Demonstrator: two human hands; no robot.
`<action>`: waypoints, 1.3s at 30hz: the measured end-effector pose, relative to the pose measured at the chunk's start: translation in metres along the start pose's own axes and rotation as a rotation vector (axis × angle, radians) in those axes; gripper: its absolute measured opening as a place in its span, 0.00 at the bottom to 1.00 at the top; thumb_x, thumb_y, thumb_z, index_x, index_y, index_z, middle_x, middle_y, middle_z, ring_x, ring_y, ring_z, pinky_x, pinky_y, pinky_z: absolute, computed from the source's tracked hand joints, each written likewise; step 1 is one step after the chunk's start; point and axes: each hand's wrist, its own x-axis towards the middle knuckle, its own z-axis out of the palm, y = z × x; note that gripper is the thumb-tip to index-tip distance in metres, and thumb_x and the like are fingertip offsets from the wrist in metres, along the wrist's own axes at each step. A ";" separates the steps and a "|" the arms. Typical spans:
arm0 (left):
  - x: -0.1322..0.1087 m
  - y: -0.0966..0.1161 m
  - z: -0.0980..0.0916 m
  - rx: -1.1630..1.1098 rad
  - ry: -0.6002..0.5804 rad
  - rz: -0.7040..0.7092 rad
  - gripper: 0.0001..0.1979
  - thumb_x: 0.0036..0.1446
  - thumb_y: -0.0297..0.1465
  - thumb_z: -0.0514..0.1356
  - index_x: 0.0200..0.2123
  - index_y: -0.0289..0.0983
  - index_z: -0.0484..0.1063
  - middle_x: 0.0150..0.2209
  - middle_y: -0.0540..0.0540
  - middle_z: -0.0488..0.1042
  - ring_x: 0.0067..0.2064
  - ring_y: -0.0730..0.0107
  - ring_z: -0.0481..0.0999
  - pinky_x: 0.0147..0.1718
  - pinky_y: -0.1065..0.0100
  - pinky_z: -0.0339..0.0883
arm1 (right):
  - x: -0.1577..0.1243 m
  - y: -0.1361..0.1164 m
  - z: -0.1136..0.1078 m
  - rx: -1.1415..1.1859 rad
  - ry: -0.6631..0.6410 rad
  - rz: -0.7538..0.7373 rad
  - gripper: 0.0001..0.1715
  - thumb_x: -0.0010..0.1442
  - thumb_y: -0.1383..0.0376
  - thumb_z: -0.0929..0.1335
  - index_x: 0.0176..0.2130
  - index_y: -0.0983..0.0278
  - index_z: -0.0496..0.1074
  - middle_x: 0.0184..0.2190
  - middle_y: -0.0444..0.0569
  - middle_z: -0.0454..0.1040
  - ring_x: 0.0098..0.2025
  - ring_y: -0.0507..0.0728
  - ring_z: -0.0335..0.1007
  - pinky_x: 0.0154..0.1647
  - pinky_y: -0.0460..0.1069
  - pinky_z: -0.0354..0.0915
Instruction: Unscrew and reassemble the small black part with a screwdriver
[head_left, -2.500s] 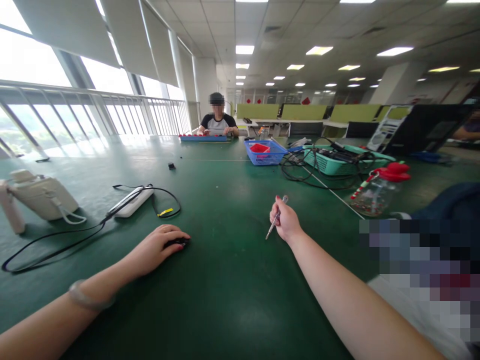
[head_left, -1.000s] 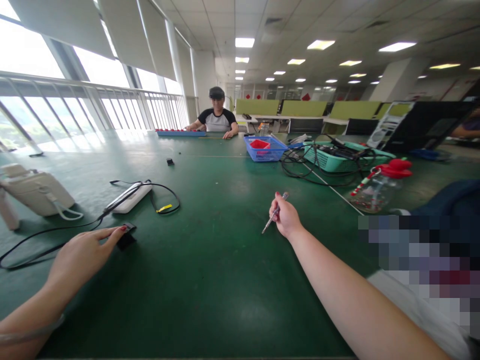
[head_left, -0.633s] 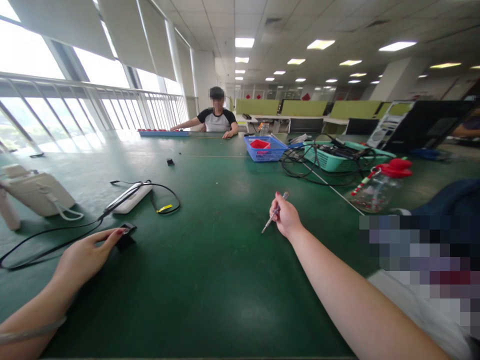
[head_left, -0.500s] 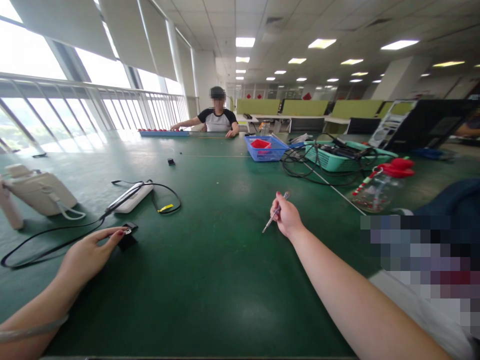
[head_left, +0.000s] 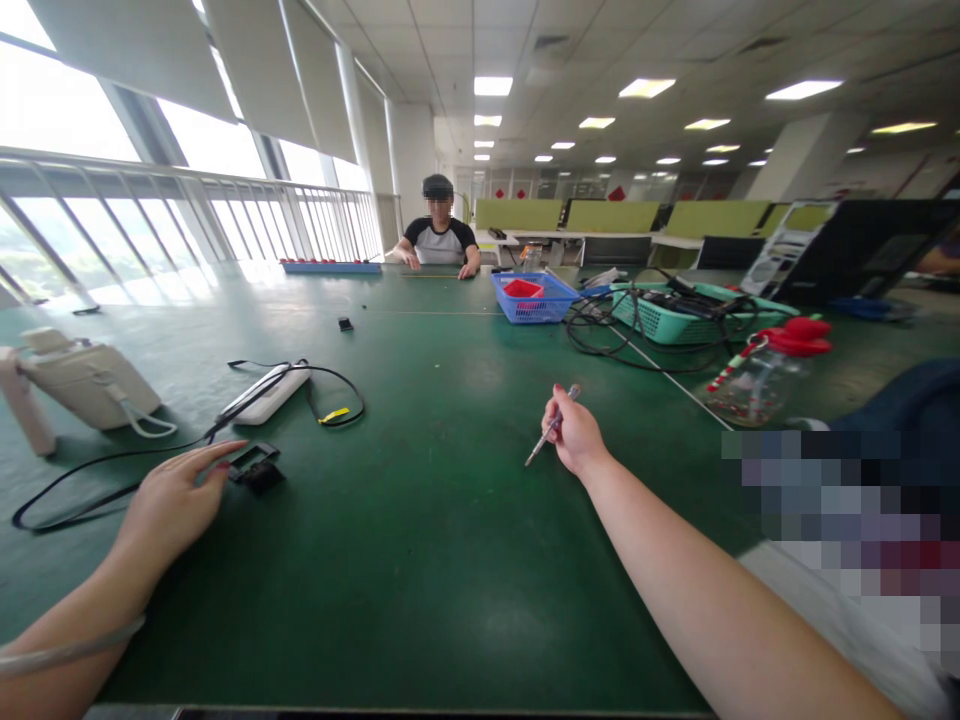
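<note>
My left hand (head_left: 176, 495) rests over the left side of the table, its fingers stretched out and a little apart. The thumb and fingertips are at the left edge of a small black case (head_left: 259, 478), which has a frame-like part standing open at the back. Nothing shows between these fingers. On the other side, my right hand (head_left: 576, 432) is closed around a slim screwdriver (head_left: 537, 449) with a see-through handle. Its metal tip slants down to the left above the green tabletop (head_left: 420, 570).
A white power strip (head_left: 271, 394) with a black cable (head_left: 97, 457) lies behind my left hand. Further left stands a beige bottle (head_left: 94, 380). Blue (head_left: 551, 305) and green baskets (head_left: 660, 322), cables and a red-lidded bottle (head_left: 757, 385) stand right. A person (head_left: 441, 235) sits opposite.
My left hand has drawn back slightly from the black case and its pinch has loosened. The right hand with the screwdriver stays put. The person opposite has moved an arm away from the blue strip.
</note>
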 end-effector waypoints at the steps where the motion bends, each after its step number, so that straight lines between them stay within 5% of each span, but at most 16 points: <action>1: 0.001 -0.001 0.000 0.051 -0.035 0.014 0.24 0.59 0.39 0.50 0.54 0.38 0.71 0.54 0.39 0.72 0.55 0.51 0.70 0.51 0.56 0.64 | 0.000 0.000 0.000 -0.001 -0.002 -0.001 0.26 0.54 0.48 0.70 0.19 0.63 0.62 0.11 0.38 0.56 0.12 0.46 0.51 0.12 0.43 0.46; 6: 0.002 0.004 -0.003 0.176 -0.186 -0.024 0.28 0.58 0.47 0.50 0.56 0.40 0.69 0.44 0.39 0.78 0.46 0.49 0.76 0.39 0.60 0.68 | 0.000 0.000 0.000 -0.005 -0.011 -0.004 0.26 0.54 0.48 0.70 0.19 0.63 0.62 0.11 0.38 0.56 0.12 0.45 0.50 0.12 0.43 0.46; 12: -0.015 0.021 -0.015 0.054 0.006 -0.068 0.31 0.56 0.51 0.50 0.59 0.43 0.59 0.50 0.46 0.76 0.45 0.54 0.77 0.38 0.63 0.67 | 0.000 0.000 0.000 -0.009 -0.001 0.000 0.26 0.54 0.48 0.70 0.19 0.63 0.62 0.11 0.38 0.56 0.12 0.45 0.51 0.11 0.42 0.48; 17: -0.034 0.030 -0.017 0.068 -0.043 0.010 0.33 0.55 0.51 0.52 0.62 0.49 0.52 0.50 0.51 0.76 0.27 0.65 0.76 0.31 0.66 0.66 | 0.000 0.000 0.000 -0.008 0.008 0.002 0.27 0.54 0.48 0.70 0.19 0.64 0.63 0.11 0.38 0.56 0.12 0.45 0.51 0.10 0.42 0.47; 25: -0.026 0.020 -0.003 0.127 -0.133 0.066 0.33 0.57 0.47 0.50 0.64 0.44 0.51 0.49 0.46 0.76 0.43 0.54 0.77 0.43 0.61 0.66 | 0.000 0.000 0.001 -0.006 0.006 0.002 0.27 0.54 0.48 0.70 0.18 0.64 0.64 0.11 0.38 0.55 0.12 0.45 0.51 0.11 0.41 0.47; 31: -0.020 0.022 -0.004 0.190 -0.184 0.118 0.35 0.54 0.51 0.51 0.60 0.37 0.62 0.45 0.39 0.76 0.47 0.50 0.74 0.45 0.58 0.66 | 0.000 0.000 0.001 -0.009 0.009 0.006 0.27 0.53 0.47 0.70 0.18 0.64 0.63 0.11 0.38 0.56 0.12 0.45 0.50 0.10 0.42 0.47; 35: -0.024 0.057 -0.015 0.155 -0.238 0.290 0.25 0.58 0.46 0.51 0.53 0.42 0.70 0.44 0.44 0.77 0.46 0.55 0.74 0.47 0.58 0.66 | -0.002 0.000 0.003 -0.027 0.017 -0.020 0.28 0.50 0.46 0.72 0.18 0.65 0.64 0.11 0.38 0.56 0.12 0.45 0.51 0.10 0.42 0.47; 39: -0.034 0.131 -0.021 0.043 -0.319 0.494 0.20 0.56 0.44 0.56 0.50 0.46 0.74 0.44 0.45 0.78 0.47 0.55 0.74 0.50 0.56 0.64 | -0.006 -0.001 0.007 -0.059 0.004 -0.072 0.26 0.48 0.47 0.74 0.21 0.66 0.68 0.12 0.37 0.58 0.12 0.44 0.52 0.10 0.42 0.47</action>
